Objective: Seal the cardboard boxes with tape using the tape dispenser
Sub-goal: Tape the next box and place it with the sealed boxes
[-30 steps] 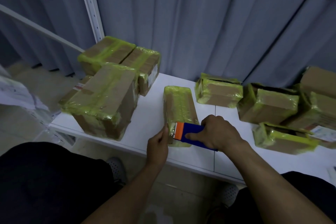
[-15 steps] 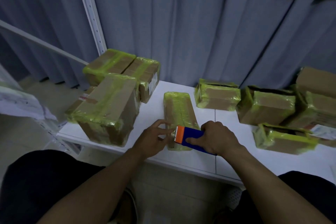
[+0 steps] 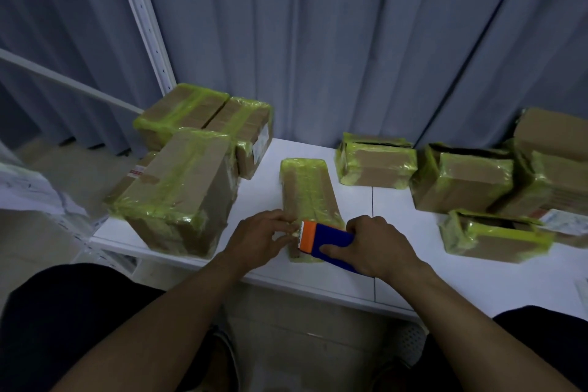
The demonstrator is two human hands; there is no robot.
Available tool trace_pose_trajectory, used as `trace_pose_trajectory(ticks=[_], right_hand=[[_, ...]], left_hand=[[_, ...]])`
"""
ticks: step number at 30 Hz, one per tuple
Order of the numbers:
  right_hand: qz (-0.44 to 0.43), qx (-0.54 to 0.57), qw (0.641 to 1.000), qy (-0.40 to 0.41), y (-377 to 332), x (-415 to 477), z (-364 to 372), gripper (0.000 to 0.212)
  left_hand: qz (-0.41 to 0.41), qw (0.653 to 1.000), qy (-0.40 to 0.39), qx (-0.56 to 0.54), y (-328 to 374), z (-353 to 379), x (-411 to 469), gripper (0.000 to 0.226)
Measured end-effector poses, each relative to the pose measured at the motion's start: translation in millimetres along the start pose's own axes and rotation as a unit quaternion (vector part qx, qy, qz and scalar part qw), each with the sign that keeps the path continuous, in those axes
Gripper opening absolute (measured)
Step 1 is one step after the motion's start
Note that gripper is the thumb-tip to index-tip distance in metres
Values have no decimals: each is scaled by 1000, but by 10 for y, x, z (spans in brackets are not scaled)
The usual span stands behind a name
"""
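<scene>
A narrow cardboard box (image 3: 307, 194) wrapped in yellow-green tape lies lengthwise on the white shelf (image 3: 413, 270), its near end at the front edge. My right hand (image 3: 375, 245) grips a blue tape dispenser (image 3: 327, 240) with an orange cutter end, held over the box's near end. My left hand (image 3: 261, 235) rests at the box's near left corner, fingertips touching the tape right by the cutter's teeth. Whether the fingers pinch the tape end is hard to tell.
Three taped boxes (image 3: 178, 191) are stacked at the shelf's left end. Several more taped boxes (image 3: 375, 164) (image 3: 464, 181) (image 3: 496, 235) crowd the right side. A grey curtain hangs behind, and a white upright post (image 3: 143, 19) stands at the back left. My dark-clothed knees are below the shelf edge.
My left hand moved from the box's left side up onto its near corner, fingers now at the cutter. The dispenser stayed over the box's near end.
</scene>
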State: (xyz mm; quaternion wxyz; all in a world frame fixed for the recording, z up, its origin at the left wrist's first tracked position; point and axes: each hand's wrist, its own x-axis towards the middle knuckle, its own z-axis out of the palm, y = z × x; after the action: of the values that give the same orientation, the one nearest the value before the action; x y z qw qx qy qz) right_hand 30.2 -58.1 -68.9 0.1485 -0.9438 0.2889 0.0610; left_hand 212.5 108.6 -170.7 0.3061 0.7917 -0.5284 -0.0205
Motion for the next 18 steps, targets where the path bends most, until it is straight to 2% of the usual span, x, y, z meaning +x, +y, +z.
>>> trace_pose_trajectory(ticks=[6, 11, 15, 18], right_hand=[[18, -8, 1000, 0, 104, -152, -128, 61], [42, -39, 998, 20, 252, -221, -237, 61], [45, -40, 998, 23, 264, -198, -212, 62], [47, -37, 998, 17, 259, -162, -179, 61]], left_hand=[[-8, 999, 31, 3, -14, -5, -44, 25], [-1, 1000, 9, -13, 30, 15, -45, 23], [-4, 1000, -12, 5, 158, -8, -57, 36], [33, 997, -45, 62, 184, -56, -71, 50]])
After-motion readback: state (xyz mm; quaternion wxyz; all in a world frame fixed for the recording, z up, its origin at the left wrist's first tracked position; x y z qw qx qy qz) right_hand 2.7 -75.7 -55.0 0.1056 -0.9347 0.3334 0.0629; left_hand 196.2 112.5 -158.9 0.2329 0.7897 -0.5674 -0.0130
